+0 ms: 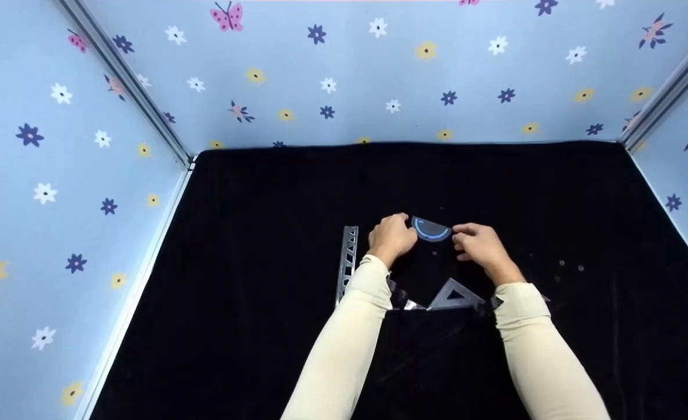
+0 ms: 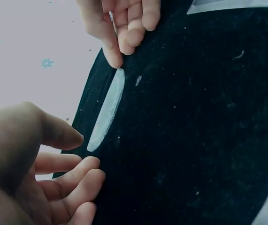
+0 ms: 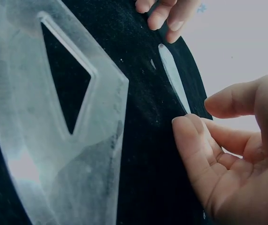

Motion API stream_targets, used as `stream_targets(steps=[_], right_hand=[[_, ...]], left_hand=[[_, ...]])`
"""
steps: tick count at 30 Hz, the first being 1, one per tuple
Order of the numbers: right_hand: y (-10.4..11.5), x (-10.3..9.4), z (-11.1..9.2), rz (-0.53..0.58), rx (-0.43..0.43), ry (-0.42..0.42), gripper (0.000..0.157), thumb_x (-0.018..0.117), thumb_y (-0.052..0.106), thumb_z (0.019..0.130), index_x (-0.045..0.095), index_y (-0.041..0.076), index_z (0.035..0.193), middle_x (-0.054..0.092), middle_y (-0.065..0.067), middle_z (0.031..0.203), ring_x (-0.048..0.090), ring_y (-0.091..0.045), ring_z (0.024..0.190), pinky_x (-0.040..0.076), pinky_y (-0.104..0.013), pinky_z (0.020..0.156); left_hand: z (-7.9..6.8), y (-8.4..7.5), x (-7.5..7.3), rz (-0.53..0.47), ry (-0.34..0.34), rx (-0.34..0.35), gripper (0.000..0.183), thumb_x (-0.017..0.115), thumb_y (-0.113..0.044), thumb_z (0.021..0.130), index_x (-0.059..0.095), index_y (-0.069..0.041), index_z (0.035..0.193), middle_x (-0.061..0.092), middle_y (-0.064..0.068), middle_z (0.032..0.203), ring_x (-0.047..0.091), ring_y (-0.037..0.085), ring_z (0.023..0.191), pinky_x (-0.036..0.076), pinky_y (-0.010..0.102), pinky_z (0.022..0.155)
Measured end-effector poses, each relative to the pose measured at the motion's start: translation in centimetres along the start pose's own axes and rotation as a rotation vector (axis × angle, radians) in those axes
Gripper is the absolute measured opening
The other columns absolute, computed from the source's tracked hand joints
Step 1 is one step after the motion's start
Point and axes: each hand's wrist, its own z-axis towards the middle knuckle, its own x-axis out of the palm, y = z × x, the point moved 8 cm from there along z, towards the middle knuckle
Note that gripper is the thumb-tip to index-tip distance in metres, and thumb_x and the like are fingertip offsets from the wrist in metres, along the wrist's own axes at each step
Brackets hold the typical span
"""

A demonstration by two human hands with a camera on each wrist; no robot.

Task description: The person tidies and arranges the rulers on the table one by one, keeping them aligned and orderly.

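Observation:
A clear protractor (image 1: 431, 230) with a blue arc lies on the black cloth, its straight edge toward the back. My left hand (image 1: 392, 236) is at its left end, with thumb and bent fingers apart in the left wrist view and the protractor's tip just beyond them. At the opposite end is my right hand (image 1: 481, 248), a fingertip right at the corner. The right wrist view shows a gap between that hand's thumb (image 3: 230, 99) and forefinger. Nearer me lies a clear set square (image 1: 455, 294) with a triangular cutout.
A clear ruler (image 1: 349, 248) with shaped cutouts lies left of my left forearm, which partly covers it. Another clear piece (image 1: 414, 305) shows beside that forearm. Small bits (image 1: 562, 262) dot the cloth at right. Flower-patterned walls (image 1: 379, 76) enclose the black surface.

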Motion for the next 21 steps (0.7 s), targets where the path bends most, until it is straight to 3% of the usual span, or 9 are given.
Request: stream_targets(steps=[11,17,21], right_hand=[[-0.24,0.14,-0.09,-0.021,0.003,-0.021,0.041,0.053,0.005,0.096,0.058,-0.008,0.134,0.062,-0.023,0.117,0.064,-0.018,0.086,0.058,-0.027,0.071],[-0.30,-0.12,-0.08,-0.004,-0.001,-0.025,0.041,0.052,0.006,0.096,0.058,-0.009,0.133,0.066,-0.020,0.110,0.064,-0.016,0.084,0.058,-0.027,0.070],[-0.45,-0.40,-0.14,0.032,0.005,-0.025,0.040,0.051,0.005,0.096,0.058,-0.009,0.134,0.067,-0.020,0.108,0.066,-0.017,0.084,0.058,-0.027,0.071]], left_hand=[[0.14,-0.03,0.89,0.015,0.056,0.002,0.052,0.058,-0.026,0.091,0.059,-0.030,0.142,0.060,-0.001,0.139,0.059,0.024,0.122,0.044,0.045,0.095],[-0.01,0.10,0.90,-0.094,0.054,-0.036,0.045,0.059,-0.028,0.092,0.064,-0.031,0.137,0.061,-0.006,0.138,0.057,0.020,0.123,0.038,0.044,0.098],[0.06,-0.01,0.99,-0.183,0.069,-0.062,0.041,0.059,-0.028,0.092,0.068,-0.028,0.132,0.063,-0.007,0.135,0.057,0.021,0.123,0.033,0.049,0.098]])
